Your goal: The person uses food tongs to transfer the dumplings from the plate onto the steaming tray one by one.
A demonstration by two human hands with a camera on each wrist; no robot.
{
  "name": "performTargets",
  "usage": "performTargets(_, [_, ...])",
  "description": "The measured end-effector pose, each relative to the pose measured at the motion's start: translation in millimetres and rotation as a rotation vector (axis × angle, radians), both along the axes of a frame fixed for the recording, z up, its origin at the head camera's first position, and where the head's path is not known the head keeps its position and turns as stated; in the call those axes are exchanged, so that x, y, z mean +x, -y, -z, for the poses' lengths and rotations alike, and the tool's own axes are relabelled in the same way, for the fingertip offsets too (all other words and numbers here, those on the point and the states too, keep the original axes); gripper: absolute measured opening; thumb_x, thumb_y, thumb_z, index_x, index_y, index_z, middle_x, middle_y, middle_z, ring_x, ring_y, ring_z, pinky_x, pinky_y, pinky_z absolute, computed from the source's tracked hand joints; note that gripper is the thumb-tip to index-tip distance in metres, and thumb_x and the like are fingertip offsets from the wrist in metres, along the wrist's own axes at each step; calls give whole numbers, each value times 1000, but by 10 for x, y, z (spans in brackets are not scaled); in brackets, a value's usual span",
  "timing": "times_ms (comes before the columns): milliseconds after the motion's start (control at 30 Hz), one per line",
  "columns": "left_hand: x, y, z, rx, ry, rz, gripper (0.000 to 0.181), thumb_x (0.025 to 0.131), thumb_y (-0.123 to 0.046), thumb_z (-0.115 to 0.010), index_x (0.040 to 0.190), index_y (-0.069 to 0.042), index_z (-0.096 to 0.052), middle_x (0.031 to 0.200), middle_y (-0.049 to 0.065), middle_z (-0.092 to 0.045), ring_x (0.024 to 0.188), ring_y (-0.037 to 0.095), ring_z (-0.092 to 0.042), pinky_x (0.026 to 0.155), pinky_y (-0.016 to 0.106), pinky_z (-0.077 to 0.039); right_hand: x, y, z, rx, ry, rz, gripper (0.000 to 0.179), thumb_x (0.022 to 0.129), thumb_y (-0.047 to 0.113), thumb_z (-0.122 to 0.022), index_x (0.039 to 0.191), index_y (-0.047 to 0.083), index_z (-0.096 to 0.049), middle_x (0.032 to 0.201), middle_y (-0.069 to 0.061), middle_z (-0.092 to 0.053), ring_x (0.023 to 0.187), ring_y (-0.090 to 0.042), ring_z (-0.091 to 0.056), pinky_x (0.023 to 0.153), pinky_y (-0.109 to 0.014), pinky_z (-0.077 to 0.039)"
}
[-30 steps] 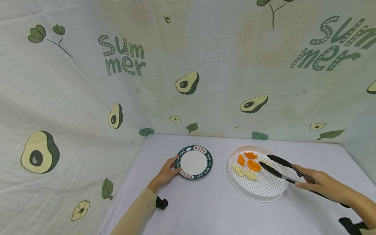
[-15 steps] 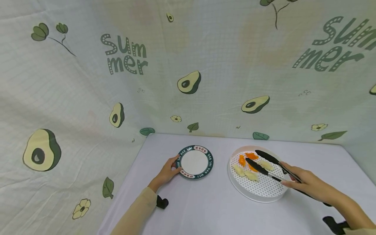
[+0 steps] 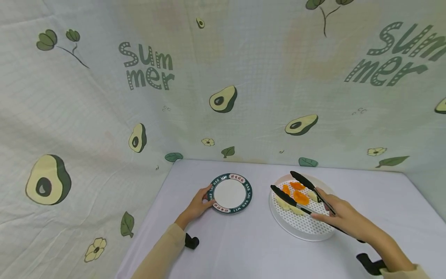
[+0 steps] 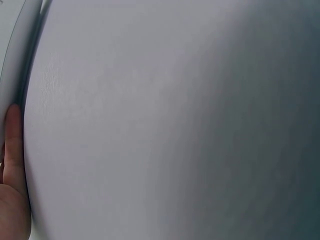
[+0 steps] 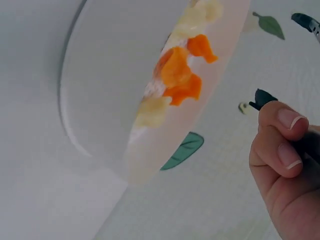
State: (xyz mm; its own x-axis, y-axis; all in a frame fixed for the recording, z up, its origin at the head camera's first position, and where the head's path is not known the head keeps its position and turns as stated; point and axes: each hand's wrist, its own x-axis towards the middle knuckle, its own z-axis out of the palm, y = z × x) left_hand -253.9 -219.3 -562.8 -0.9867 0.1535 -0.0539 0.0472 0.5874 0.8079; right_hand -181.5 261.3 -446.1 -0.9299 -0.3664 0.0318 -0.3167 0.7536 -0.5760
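My left hand (image 3: pixel 196 205) holds the left rim of a round white plate (image 3: pixel 248 192) with a dark green lettered border. In the left wrist view the fingers of that hand (image 4: pixel 13 200) lie along the edge of the plate (image 4: pixel 12 65). My right hand (image 3: pixel 345 217) grips black-tipped tongs (image 3: pixel 287 196), their arms spread apart over a round white tray (image 3: pixel 296 232) with a perforated bottom. Orange pieces (image 3: pixel 301 197) and pale yellow pieces (image 3: pixel 281 203) lie in it, showing between the tong arms and partly hidden by them. The tongs hold nothing that shows.
Both things stand on a white-covered table (image 3: pixel 226 248). A pale cloth (image 3: pixel 258 77) printed with avocados and leaves hangs behind and to the left. Black wrist mounts (image 3: pixel 191 241) sit by both sleeves.
My right hand has moved left with the tongs, carrying their tips from the tray's right part across to its left and far side. The left hand and plate have stayed put.
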Motion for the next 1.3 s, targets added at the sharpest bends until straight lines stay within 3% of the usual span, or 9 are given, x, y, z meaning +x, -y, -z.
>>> performTargets(100, [4, 4, -4, 11, 0, -3, 71, 95, -22, -70, 156, -12, -34, 138, 11, -46, 108, 22, -48, 95, 43, -41, 4, 149, 11, -56, -23, 8, 92, 90, 42, -73, 151, -10, -28, 79, -3, -43, 65, -9, -39, 52, -27, -35])
performTargets(433, [11, 7, 1, 4, -7, 5, 71, 96, -21, -69, 156, -11, -34, 133, 10, -48, 106, 22, -47, 94, 43, -41, 79, 802, 3, -191, -55, 35, 98, 88, 44, -75, 155, -4, -23, 83, -8, -45, 69, -14, -42, 55, -27, -40])
performTargets(533, [8, 8, -2, 8, -5, 3, 71, 96, -21, -69, 156, -11, -34, 132, 10, -48, 106, 22, -47, 94, 44, -41, 76, 982, 16, -191, -56, 59, 100, 87, 49, -74, 154, -6, -25, 106, -19, -58, 83, -20, -50, 66, -32, -46])
performTargets(633, [7, 7, -6, 14, -2, 2, 71, 96, -22, -69, 156, -11, -33, 133, 10, -47, 106, 22, -47, 95, 44, -40, 60, 1134, 44, -179, -64, 67, 102, 86, 54, -73, 153, -7, -27, 129, -26, -55, 98, -27, -52, 78, -40, -47])
performTargets(667, [8, 7, -7, 15, 0, 1, 71, 96, -22, -69, 156, -12, -33, 134, 10, -47, 107, 22, -47, 95, 44, -40, 51, 1181, 58, -177, -62, 66, 102, 86, 55, -73, 153, -7, -27, 130, -25, -55, 99, -28, -52, 78, -41, -48])
performTargets(767, [10, 6, -14, 17, 2, 1, 71, 96, -22, -69, 156, -11, -33, 135, 11, -46, 107, 23, -46, 95, 45, -40, 27, 1327, 80, -182, -21, 71, 103, 84, 53, -75, 153, -7, -27, 103, -15, -59, 84, -23, -51, 68, -34, -48])
performTargets(900, [15, 22, -29, 25, -3, 4, 70, 96, -22, -69, 156, -11, -33, 134, 11, -47, 108, 24, -47, 96, 46, -40, 4, 1538, 125, -201, 39, 78, 103, 83, 49, -78, 153, -7, -27, 92, -9, -52, 74, -20, -47, 59, -29, -44])
performTargets(1100, [6, 32, -16, 41, 0, 2, 70, 96, -21, -69, 156, -12, -34, 131, 10, -48, 108, 22, -48, 95, 44, -41, -46, 1808, 294, -254, 80, 71, 103, 83, 49, -78, 153, -8, -27, 120, -27, -56, 101, -33, -59, 73, -38, -54])
performTargets(1300, [0, 15, -3, 41, 2, 7, 70, 96, -21, -69, 156, -12, -34, 130, 9, -49, 107, 22, -49, 94, 43, -41, -117, 1940, 425, -263, 112, 78, 100, 86, 46, -77, 153, -8, -25, 130, -32, -52, 109, -38, -60, 78, -44, -56])
